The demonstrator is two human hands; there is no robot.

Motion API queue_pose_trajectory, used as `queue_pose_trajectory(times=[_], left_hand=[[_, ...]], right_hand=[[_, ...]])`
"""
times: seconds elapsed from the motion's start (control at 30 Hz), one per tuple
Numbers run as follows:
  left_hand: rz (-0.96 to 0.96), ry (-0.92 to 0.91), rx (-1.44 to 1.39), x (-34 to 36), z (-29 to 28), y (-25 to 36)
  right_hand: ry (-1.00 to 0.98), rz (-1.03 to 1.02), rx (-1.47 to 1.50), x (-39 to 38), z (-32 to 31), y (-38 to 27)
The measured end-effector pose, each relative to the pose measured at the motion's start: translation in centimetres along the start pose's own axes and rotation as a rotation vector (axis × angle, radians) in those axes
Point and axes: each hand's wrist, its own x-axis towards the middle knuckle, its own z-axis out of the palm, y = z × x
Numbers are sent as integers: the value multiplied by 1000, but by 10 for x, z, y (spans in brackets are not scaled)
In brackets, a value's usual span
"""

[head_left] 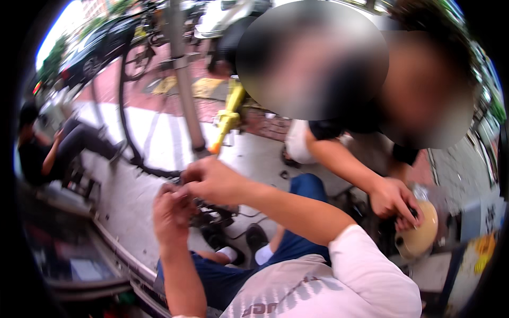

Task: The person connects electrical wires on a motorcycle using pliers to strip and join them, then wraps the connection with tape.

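My left hand (172,209) is raised with its fingers bent. My right hand (214,180) meets it from the right, thumb and fingers pinched together at the left hand's fingertips. What they hold is too hidden to make out. Both are at the foot of a tall grey metal post (185,79). A dark metal assembly (214,216) sits just below them, and a long black curved tube or cable (123,85) runs down toward them.
A co-worker's hand (392,199) reaches to a container of beige liquid (421,233) at right. Another person (37,148) sits at left. A yellow part (230,106) stands behind the post. Bikes (140,55) and a dark car (90,50) are farther back.
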Motion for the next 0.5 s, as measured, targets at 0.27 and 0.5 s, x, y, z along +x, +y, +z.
queue_pose_trajectory(times=[0.27,0.5], left_hand=[[-31,106,-59,-10,7,6],[-19,100,-84,-9,6,1]], right_hand=[[-27,-21,-70,-19,7,-17],[80,-97,-144,-35,18,-25]])
